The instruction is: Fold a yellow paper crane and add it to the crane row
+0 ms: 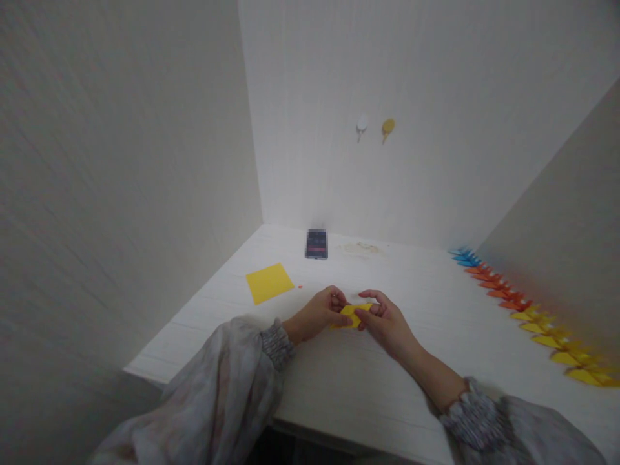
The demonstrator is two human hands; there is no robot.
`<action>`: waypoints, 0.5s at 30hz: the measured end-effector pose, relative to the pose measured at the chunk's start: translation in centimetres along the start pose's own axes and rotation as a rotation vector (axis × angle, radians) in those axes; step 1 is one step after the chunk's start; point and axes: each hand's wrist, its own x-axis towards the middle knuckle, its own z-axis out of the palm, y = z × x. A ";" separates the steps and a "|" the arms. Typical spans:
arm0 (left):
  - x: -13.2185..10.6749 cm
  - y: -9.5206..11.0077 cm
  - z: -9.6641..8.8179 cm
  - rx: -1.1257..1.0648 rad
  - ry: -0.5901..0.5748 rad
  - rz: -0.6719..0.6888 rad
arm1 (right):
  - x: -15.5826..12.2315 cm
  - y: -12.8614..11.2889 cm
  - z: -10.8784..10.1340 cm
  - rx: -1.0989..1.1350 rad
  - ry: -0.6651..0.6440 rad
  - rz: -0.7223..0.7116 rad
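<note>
A small piece of folded yellow paper (356, 315) is held between both hands, a little above the white tabletop. My left hand (325, 312) grips its left end, with the thumb lying on top. From the other side, my right hand (387, 323) pinches the right part between thumb and fingers, while its index finger stretches out above. The fingers partly cover the folds. To the left of my left hand, a flat sheet of yellow paper (269, 283) lies on the table, with a tiny orange scrap (300, 287) beside it.
Several folded paper figures stand in a row on the right, with blue (465, 257), orange (496, 284) and yellow ones (557, 342). A dark, blurred-out rectangular object (316, 244) sits near the back wall. Two hooks, one white (361, 124) and one yellow (388, 127), are on that wall.
</note>
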 end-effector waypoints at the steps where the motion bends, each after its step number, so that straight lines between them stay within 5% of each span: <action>1: 0.0 0.0 0.0 0.002 -0.002 -0.002 | 0.0 0.0 0.0 0.007 0.000 0.000; 9: -0.5 0.1 -0.2 0.033 -0.051 -0.069 | 0.0 -0.3 0.1 0.040 -0.010 -0.008; 15: -0.4 0.6 0.1 0.064 0.029 -0.025 | -0.2 -0.5 0.7 -0.011 -0.019 0.001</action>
